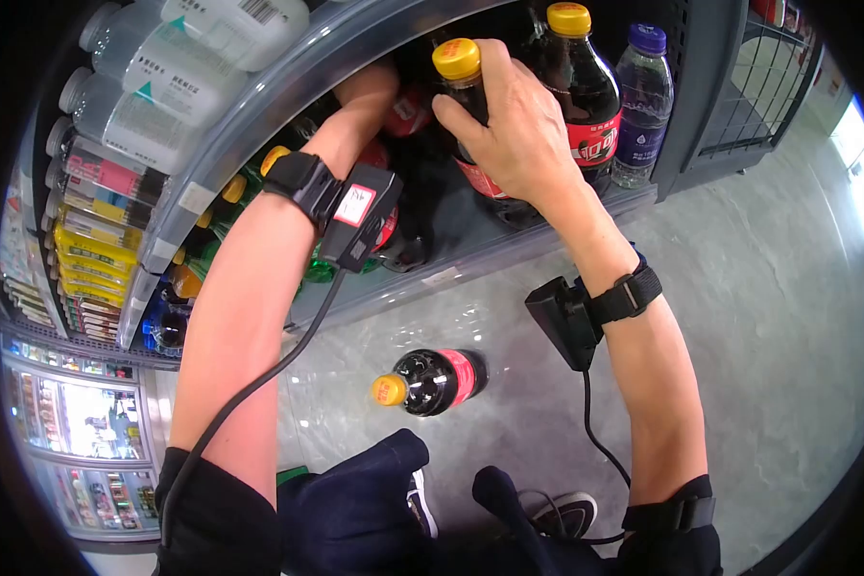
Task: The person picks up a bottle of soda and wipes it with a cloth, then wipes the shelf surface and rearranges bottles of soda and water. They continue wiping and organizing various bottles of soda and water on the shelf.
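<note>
My right hand (523,125) is wrapped round the upper part of a dark cola bottle (477,180) with a yellow cap and red label, upright on the bottom shelf. My left hand (370,84) reaches deep into the shelf, its fingers hidden in shadow near other red-labelled bottles. Right of my right hand stands a larger cola bottle (595,139), also yellow-capped, and beside it a clear bottle with a purple label and cap (643,106). Another cola bottle (442,381) is on the grey floor in front of the shelf.
The shelf's front edge (442,276) runs across below my hands. Water bottles (144,106) fill the upper shelf at left. Green bottles stand behind my left forearm. A wire rack (758,86) is at upper right. Cables hang from both wrist devices; my legs and shoes are below.
</note>
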A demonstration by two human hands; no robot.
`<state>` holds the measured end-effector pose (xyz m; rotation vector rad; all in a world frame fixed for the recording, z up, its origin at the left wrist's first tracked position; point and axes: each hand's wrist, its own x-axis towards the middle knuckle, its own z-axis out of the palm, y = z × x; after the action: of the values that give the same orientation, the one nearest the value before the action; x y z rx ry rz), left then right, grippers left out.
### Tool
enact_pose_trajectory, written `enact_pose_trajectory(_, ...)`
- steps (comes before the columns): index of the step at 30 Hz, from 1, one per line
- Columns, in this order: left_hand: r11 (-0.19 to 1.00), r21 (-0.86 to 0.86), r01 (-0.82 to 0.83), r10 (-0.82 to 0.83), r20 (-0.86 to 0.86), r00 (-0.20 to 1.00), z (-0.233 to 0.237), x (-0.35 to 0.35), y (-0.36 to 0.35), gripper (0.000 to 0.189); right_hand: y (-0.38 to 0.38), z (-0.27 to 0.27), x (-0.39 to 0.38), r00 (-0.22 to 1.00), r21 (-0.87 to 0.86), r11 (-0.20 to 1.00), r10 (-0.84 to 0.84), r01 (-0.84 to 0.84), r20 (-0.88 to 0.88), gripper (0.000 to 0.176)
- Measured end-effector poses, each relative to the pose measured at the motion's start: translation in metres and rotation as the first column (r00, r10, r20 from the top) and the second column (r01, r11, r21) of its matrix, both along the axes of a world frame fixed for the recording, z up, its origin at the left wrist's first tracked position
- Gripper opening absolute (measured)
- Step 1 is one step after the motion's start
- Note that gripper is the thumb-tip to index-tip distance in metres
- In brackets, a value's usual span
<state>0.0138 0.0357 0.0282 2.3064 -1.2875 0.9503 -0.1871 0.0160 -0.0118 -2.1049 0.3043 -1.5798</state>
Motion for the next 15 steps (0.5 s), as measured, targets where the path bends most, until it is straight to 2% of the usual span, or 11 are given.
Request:
enact_pose_trajectory(3, 0.996, 0.009, -0.093, 0.093, -0.081, 0.992, 0.004, -0.023, 0.017, 0.043, 0.000, 0.002, -0.002, 0.999, 0.008, 1.000, -0.003, 0.004, -0.039, 0.038)
enact_pose_trajectory(4, 0.997, -0.037, -0.061, 0.053, -0.174, 0.983, 0.007, -0.035, 0.023, 0.044, 0.000, 0.002, -0.001, 0.999, 0.017, 1.000, -0.003, 0.004, -0.051, 0.038)
enact_pose_trajectory(5, 0.997, -0.042, -0.063, 0.055, -0.177, 0.983, 0.013, -0.040, 0.025, 0.044, 0.000, 0.003, 0.000, 0.998, 0.028, 1.000, -0.003, 0.004, -0.063, 0.038)
enact_pose_trajectory(7, 0.995, 0.066, -0.080, 0.096, -0.293, 0.951, 0.017, -0.042, 0.032, 0.045, -0.001, 0.002, 0.002, 0.998, 0.019, 1.000, 0.004, -0.003, -0.063, 0.038)
enact_pose_trajectory(8, 0.994, 0.062, -0.086, 0.100, -0.296, 0.950, 0.017, -0.043, 0.036, 0.045, -0.001, 0.003, 0.004, 0.997, 0.005, 1.000, -0.015, 0.016, -0.070, 0.038)
enact_pose_trajectory(11, 1.000, 0.027, -0.007, 0.016, -0.322, 0.947, 0.018, -0.048, 0.054, 0.047, -0.002, 0.003, 0.007, 0.994, -0.028, 0.999, -0.043, 0.041, -0.098, 0.040)
enact_pose_trajectory(13, 0.992, 0.119, 0.032, 0.020, -0.410, 0.912, 0.020, -0.064, 0.081, 0.045, -0.003, 0.004, 0.004, 0.994, -0.027, 0.999, -0.029, 0.026, -0.110, 0.044)
enact_pose_trajectory(15, 0.937, 0.136, 0.321, -0.216, -0.496, 0.841, 0.018, -0.079, 0.127, 0.043, -0.004, 0.005, 0.001, 0.988, -0.002, 1.000, -0.011, 0.011, -0.152, 0.050)
